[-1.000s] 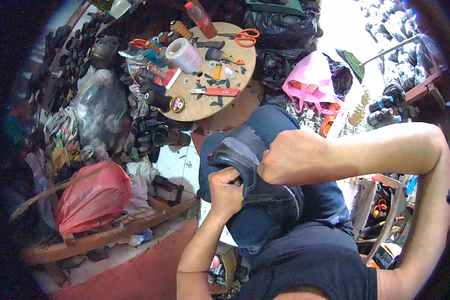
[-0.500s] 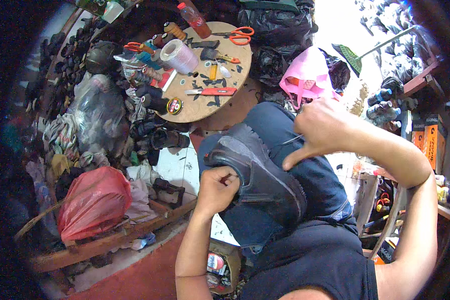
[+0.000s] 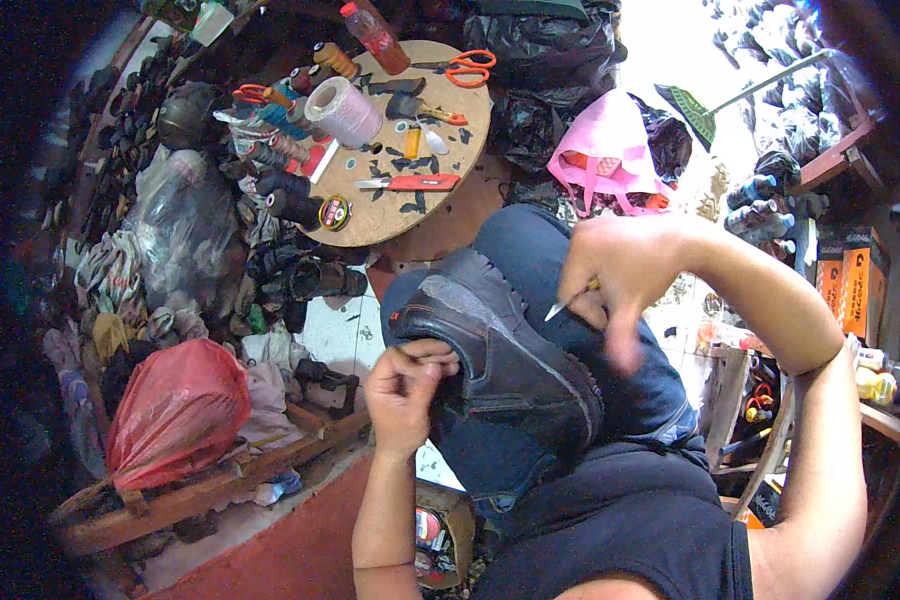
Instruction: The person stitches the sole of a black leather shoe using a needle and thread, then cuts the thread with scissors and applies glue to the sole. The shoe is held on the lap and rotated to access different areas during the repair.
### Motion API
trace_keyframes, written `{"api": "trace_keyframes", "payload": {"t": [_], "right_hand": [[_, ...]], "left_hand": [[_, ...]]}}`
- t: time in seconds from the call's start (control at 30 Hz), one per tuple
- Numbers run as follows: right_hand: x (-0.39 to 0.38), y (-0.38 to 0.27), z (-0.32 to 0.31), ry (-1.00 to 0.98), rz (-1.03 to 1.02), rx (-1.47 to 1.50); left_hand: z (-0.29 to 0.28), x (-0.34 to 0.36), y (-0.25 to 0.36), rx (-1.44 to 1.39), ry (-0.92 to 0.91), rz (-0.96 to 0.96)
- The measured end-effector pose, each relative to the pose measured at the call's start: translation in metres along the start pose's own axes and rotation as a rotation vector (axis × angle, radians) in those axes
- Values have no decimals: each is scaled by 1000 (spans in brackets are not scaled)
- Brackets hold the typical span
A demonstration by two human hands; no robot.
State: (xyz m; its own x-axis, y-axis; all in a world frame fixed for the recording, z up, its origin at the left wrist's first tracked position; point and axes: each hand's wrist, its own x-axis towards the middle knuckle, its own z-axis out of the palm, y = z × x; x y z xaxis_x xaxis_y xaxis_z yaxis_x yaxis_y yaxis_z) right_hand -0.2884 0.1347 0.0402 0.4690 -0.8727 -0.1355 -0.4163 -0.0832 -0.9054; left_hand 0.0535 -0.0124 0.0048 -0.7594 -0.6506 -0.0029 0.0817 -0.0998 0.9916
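A black shoe (image 3: 510,360) with a thick grooved sole lies on its side across my lap, its collar toward my left hand. My left hand (image 3: 402,390) is closed in a pinch right at the collar opening; whatever lies between the fingertips is too small to make out. Held off to the right of the sole, my right hand (image 3: 625,275) is closed around a small pointed metal tool (image 3: 568,302) with a yellowish handle end. Its tip points down and left toward the shoe, apart from it. The right thumb is smeared by motion.
Ahead stands a round wooden table (image 3: 370,225) with thread spools, a red cutter knife (image 3: 420,183), orange-handled scissors (image 3: 470,68) and dark scraps. A pink bag (image 3: 605,140) sits beyond my knees. At left is a red plastic bag (image 3: 177,410); orange-black boxes (image 3: 855,285) stand at right.
My left fingers have drawn out from the shoe's opening to its edge. My right hand has turned, lowering its thumb and bringing the pointed tool into clear sight. The view has shifted slightly.
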Motion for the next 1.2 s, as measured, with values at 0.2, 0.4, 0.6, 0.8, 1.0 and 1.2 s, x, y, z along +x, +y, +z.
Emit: {"api": "trace_keyframes", "payload": {"t": [0.2, 0.4, 0.6, 0.8, 1.0, 1.2], "right_hand": [[-49, 9, -15, 880, -807, 1460], [-6, -30, 76, 729, 350, 136], [12, -42, 85, 785, 242, 675], [55, -44, 104, 760, 116, 1314], [61, -48, 111, 784, 241, 1295], [6, -61, 92, 941, 334, 830]], "left_hand": [[-16, -11, 12, -782, 321, -59], [6, 1, 22, -51, 69, -73], [24, 13, 48, 1079, -185, 305], [-11, -5, 8, 1205, -236, 328], [-78, -52, -19, 978, -193, 417], [-64, -41, 46, 1148, -123, 392]]}}
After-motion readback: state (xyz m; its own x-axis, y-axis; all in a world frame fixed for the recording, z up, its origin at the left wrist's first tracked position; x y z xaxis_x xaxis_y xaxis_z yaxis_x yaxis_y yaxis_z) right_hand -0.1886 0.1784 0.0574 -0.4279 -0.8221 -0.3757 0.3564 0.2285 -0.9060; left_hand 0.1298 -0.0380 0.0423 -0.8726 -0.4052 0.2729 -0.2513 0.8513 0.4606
